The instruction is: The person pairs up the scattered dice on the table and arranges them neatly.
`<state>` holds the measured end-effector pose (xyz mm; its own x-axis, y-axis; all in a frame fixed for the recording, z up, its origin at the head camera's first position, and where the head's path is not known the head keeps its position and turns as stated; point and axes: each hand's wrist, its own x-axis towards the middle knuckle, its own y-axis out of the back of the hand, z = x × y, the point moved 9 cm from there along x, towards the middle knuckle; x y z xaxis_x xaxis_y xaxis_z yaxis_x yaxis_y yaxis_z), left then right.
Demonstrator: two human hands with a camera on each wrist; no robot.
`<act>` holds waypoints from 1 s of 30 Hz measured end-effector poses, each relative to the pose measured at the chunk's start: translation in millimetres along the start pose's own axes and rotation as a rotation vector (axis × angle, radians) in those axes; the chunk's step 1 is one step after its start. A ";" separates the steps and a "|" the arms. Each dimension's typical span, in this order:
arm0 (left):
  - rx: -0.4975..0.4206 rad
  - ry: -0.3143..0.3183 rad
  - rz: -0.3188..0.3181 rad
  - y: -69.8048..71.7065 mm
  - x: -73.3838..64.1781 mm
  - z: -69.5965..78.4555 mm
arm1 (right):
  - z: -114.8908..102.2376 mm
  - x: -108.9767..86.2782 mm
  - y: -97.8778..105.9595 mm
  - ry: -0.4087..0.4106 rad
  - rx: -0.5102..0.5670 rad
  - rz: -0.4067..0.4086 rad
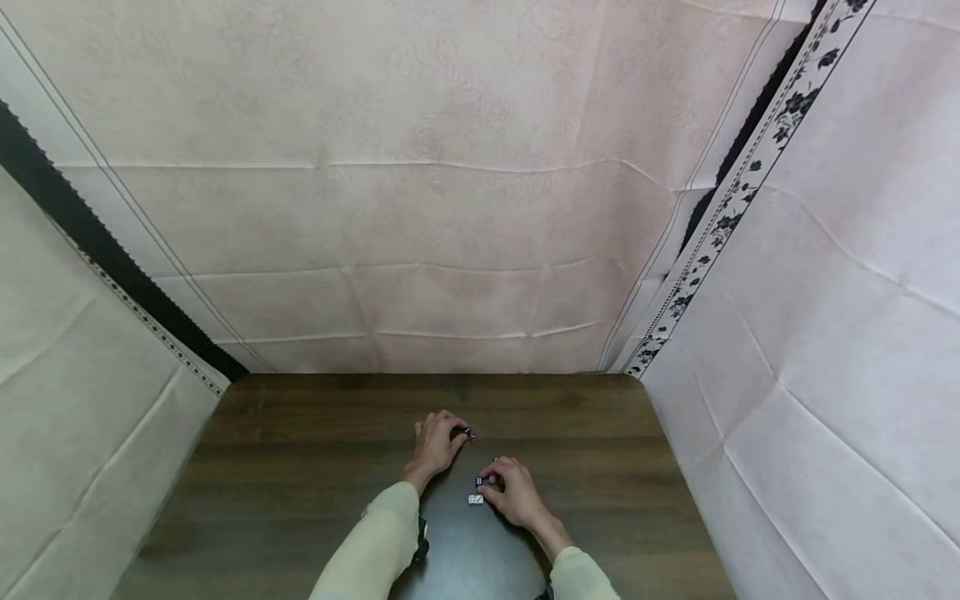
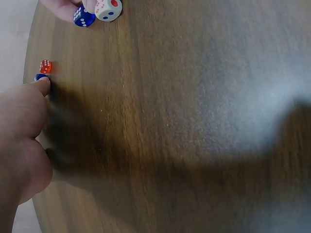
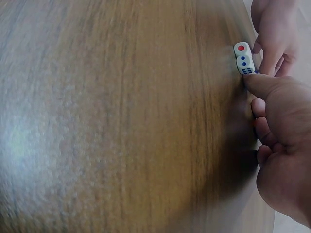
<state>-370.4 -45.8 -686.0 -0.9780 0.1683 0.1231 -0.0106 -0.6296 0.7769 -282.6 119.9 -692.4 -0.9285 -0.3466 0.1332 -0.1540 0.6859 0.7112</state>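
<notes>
My left hand [image 1: 437, 443] pinches a blue die [image 1: 468, 432] between thumb and fingers; in the left wrist view the thumb covers part of it. Right beside that die is a small clear red die [image 2: 45, 66]. Nearer me, my right hand [image 1: 515, 493] pinches another blue die [image 2: 84, 17] with white pips at thumb and fingertip. Two white dice [image 3: 244, 62] sit side by side at the right thumb tip, with red and blue pips. The right hand's other fingers [image 3: 262, 130] curl under the palm, and a speck of red shows beside them.
Both hands work over a brown wood-grain table [image 1: 300, 483] with rounded far corners. Pale cloth [image 1: 450, 250] hangs behind its far edge, and more cloth [image 1: 825, 333] walls off the left and right sides.
</notes>
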 end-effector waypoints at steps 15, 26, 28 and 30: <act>-0.071 -0.052 0.005 26.5 -13.0 1.4 | -3.0 7.7 2.4 0.005 0.009 0.001; -0.100 -0.101 -0.098 22.0 -57.9 9.7 | 2.2 1.2 -0.8 0.033 0.005 0.035; -0.096 -0.118 -0.098 21.4 -64.9 11.7 | 1.7 0.8 -1.2 0.038 0.008 0.036; -0.094 -0.132 -0.095 20.9 -70.2 13.4 | 1.2 1.2 -1.6 0.038 0.010 0.034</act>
<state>-299.2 -60.6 -670.2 -0.9360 0.3245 0.1361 -0.1275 -0.6734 0.7282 -283.9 119.2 -694.2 -0.9199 -0.3465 0.1838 -0.1258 0.7044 0.6986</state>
